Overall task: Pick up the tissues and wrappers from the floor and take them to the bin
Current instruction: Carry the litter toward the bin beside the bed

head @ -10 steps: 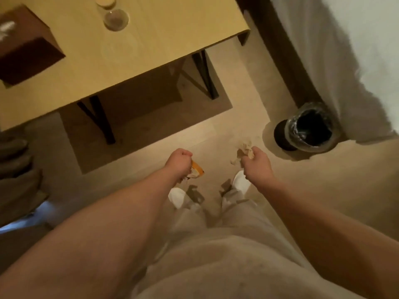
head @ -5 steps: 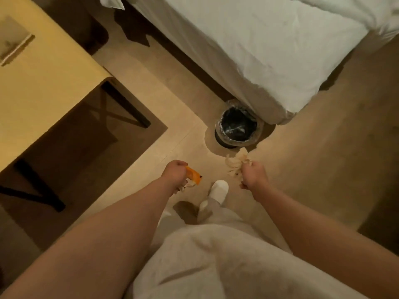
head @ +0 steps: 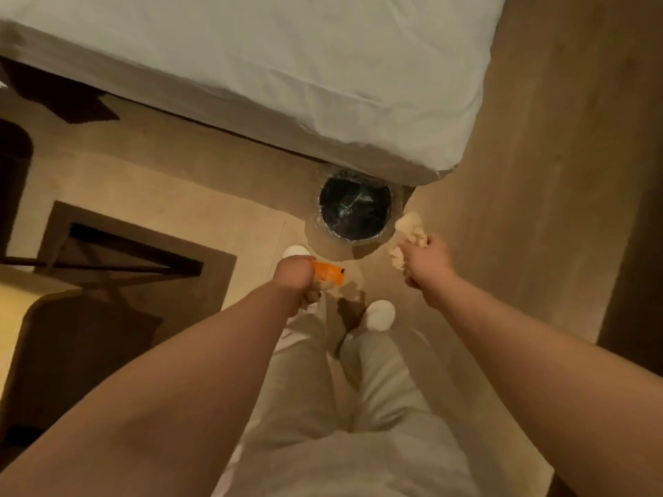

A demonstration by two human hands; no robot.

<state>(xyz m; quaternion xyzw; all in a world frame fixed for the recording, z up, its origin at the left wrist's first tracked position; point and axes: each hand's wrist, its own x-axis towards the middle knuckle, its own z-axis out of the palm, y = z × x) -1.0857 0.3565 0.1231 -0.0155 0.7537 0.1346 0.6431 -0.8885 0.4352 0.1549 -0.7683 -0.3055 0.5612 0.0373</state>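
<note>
1. The floor point(head: 538, 174) is pale wood-look planking, lit warmly, with a darker strip along the far right edge.
2. A bed point(head: 287, 59) with a white sheet fills the far part of the scene; its near right corner hangs just over the bin.
3. At the left, a yellow tabletop point(head: 14, 317) shows only as a corner, with dark legs and a deep shadow beneath it on the floor.
4. The person stands in light trousers point(head: 341, 425) and white slippers point(head: 378, 314), both bare forearms reaching forward.
5. The bin point(head: 353, 209) is round, dark, lined with a clear bag, on the floor just beyond the feet and touching or nearly touching the bed corner.
6. The right hand point(head: 425, 261), near the bin's right rim, has its fingers closed on crumpled tissues point(head: 409, 226).
7. The left hand point(head: 292, 278), nearer than the bin, is fisted on an orange wrapper point(head: 327, 272).
</note>
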